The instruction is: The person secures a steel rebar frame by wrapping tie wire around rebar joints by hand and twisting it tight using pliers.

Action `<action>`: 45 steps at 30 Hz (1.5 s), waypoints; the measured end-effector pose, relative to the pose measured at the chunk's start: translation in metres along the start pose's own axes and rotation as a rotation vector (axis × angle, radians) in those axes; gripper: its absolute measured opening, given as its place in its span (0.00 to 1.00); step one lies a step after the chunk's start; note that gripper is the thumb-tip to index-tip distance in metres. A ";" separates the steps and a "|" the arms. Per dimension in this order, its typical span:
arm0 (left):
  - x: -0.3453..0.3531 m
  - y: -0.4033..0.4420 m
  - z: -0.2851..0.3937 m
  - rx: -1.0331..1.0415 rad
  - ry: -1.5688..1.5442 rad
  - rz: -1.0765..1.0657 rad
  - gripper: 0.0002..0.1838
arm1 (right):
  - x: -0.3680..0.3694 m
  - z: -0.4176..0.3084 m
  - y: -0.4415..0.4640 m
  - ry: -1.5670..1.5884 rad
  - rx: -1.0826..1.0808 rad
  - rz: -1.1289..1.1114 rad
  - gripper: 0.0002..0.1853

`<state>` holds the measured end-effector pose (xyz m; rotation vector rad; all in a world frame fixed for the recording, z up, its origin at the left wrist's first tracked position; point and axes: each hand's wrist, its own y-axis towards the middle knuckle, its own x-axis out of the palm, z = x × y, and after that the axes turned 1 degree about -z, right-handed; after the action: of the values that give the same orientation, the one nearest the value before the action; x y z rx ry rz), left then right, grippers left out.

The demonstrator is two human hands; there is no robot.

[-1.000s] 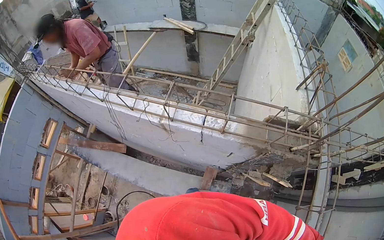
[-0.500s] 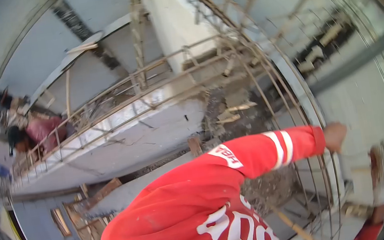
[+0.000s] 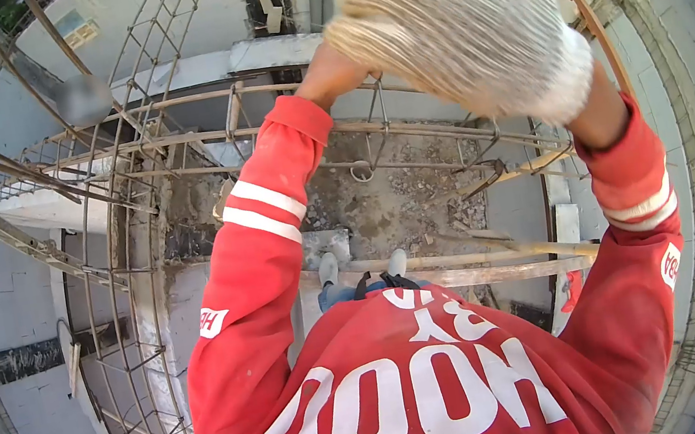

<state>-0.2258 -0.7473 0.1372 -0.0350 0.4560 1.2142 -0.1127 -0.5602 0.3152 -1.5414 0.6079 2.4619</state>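
Note:
My right hand (image 3: 468, 28) wears a striped, pale knit glove and is raised high in front of me. Its fingers look curled in, though motion smears them, and whatever they hold is hidden. Close against the glove is my bare left hand (image 3: 333, 75), its fingers covered by the glove. Both hands are above a horizontal cage of steel reinforcing bars (image 3: 437, 153), whose stirrups show just beneath them. I cannot tell whether either hand touches the steel.
An upright rebar lattice (image 3: 133, 276) stands on the left, with long bent bars (image 3: 8, 169) jutting across. Wooden planks (image 3: 508, 267) run by my shoes (image 3: 397, 262). Rubble (image 3: 424, 187) covers the floor below the cage. A timber strip (image 3: 588, 19) leans at the right.
My view has swung to the right. My hands, apart at the right side before, are now together at the top centre. The co-worker at the left has left that part of the view.

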 end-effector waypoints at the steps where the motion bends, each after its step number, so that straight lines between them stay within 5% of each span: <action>1: -0.002 0.002 -0.008 -0.044 -0.094 -0.025 0.09 | 0.002 -0.001 -0.034 0.026 0.049 -0.010 0.28; 4: -0.005 0.000 -0.004 -0.287 -0.158 -0.096 0.09 | -0.022 -0.023 -0.090 0.205 0.303 -0.027 0.29; 6: 0.002 0.004 -0.009 -0.291 -0.119 -0.116 0.09 | -0.022 -0.038 -0.107 0.599 1.205 -0.120 0.17; 8: 0.002 0.005 -0.008 -0.305 -0.062 -0.106 0.09 | 0.001 -0.036 -0.171 0.703 1.001 -0.402 0.09; 12: 0.002 0.002 0.000 -0.322 -0.216 -0.035 0.10 | 0.149 -0.112 -0.291 0.617 1.395 -0.093 0.26; 14: -0.001 0.002 0.003 -0.339 -0.236 -0.100 0.08 | 0.181 -0.140 -0.261 0.716 1.550 0.220 0.33; 18: 0.000 -0.002 0.009 -0.383 -0.223 0.006 0.15 | 0.226 -0.158 -0.223 0.579 1.596 0.516 0.24; 19: -0.001 -0.002 0.010 -0.389 -0.265 -0.016 0.20 | 0.223 -0.157 -0.218 0.653 1.768 0.469 0.22; 23: -0.008 -0.001 0.012 -0.407 -0.290 -0.088 0.24 | 0.235 -0.158 -0.217 0.880 1.796 0.812 0.23; 26: -0.006 0.001 -0.001 -0.330 -0.277 -0.088 0.25 | 0.219 -0.160 -0.214 0.803 1.765 0.840 0.21; 27: -0.006 0.000 0.001 -0.328 -0.277 -0.071 0.25 | 0.223 -0.160 -0.217 0.772 1.674 1.026 0.19; 28: -0.003 -0.005 0.001 -0.240 -0.048 0.011 0.25 | 0.219 -0.161 -0.227 0.909 1.715 1.236 0.20; 29: 0.000 -0.011 0.002 -0.154 0.181 0.089 0.25 | 0.189 -0.162 -0.221 0.857 1.634 1.189 0.19; 30: 0.000 -0.019 0.003 -0.155 0.180 0.099 0.25 | 0.180 -0.160 -0.232 0.928 1.356 1.387 0.19; 32: 0.002 -0.042 0.006 0.252 0.453 0.517 0.18 | 0.141 -0.150 -0.249 1.078 1.289 1.696 0.16; 34: 0.002 -0.085 0.025 0.256 0.179 0.672 0.11 | 0.093 -0.138 -0.267 1.190 1.267 1.839 0.13; 36: 0.021 -0.147 0.007 0.201 0.148 0.734 0.09 | 0.068 -0.124 -0.309 1.530 0.982 1.904 0.13; 39: 0.048 -0.189 -0.025 0.179 0.225 0.603 0.15 | 0.040 -0.102 -0.319 1.818 1.106 1.793 0.17; 41: 0.062 -0.183 -0.023 0.204 0.289 0.585 0.31 | 0.024 -0.081 -0.293 2.333 1.215 1.430 0.21; 42: 0.067 -0.177 -0.023 0.193 0.273 0.592 0.31 | 0.014 -0.078 -0.270 2.182 1.398 1.208 0.25; 45: 0.079 -0.143 -0.025 0.098 0.123 0.457 0.45 | -0.001 -0.045 -0.232 1.730 1.501 0.337 0.25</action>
<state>-0.0829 -0.7343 0.0557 0.0830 0.6538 1.6416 0.0064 -0.3703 0.2414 -2.0627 2.0819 -0.3915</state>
